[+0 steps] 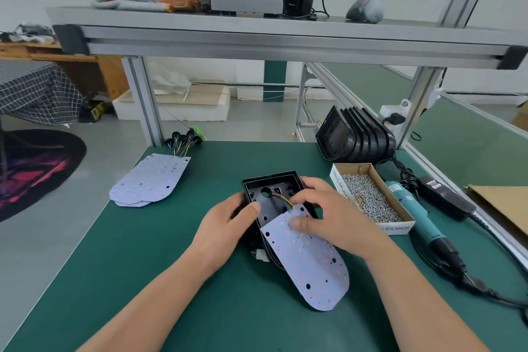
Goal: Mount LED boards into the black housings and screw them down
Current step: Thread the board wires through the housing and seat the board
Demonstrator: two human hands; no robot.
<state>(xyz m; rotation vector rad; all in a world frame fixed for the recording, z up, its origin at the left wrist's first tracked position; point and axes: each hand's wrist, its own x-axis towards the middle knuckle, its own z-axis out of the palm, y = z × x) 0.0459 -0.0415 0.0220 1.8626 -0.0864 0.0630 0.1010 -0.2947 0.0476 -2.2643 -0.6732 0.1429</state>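
Black housing (274, 194) sits mid-mat; left hand (228, 223) grips its left wall. Right hand (323, 217) pinches LED board (308, 260), tilted half out toward the person. Screw box (340, 186) reads "SPRING BALANCER".

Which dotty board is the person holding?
The board under the right hand, with its wires going into the black box. The other boards lie stacked at the far left, untouched.
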